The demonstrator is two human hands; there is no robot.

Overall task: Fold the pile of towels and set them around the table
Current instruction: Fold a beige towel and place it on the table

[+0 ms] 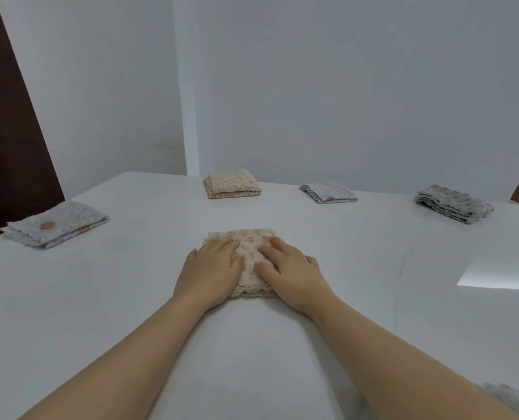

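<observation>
- My left grip lies flat on the left half of the beige towel, fingers straight and close together, pressing down on it and curled round nothing.
- My right grip lies the same way on the right half, fingers stretched out over the nubbly cloth, holding nothing.
- The tips of the two grips nearly meet over the middle of the beige towel.
- The beige towel is folded into a small thick square and sits on the white desk, near its middle, straight in front of me.
- A second beige towel, folded, lies at the far edge of the desk, directly beyond the one under my grips.
- To its right, also at the far edge, lies a folded pale patterned towel.
- Further right, near the far right corner, a folded grey towel shows its stacked layers.
- At the left edge lies a folded pale blue towel with orange spots on it.
- All four are well apart from each other and from mine.
- A blurred scrap of grey cloth shows at the bottom right, beside my right forearm; I cannot tell what it is.
</observation>
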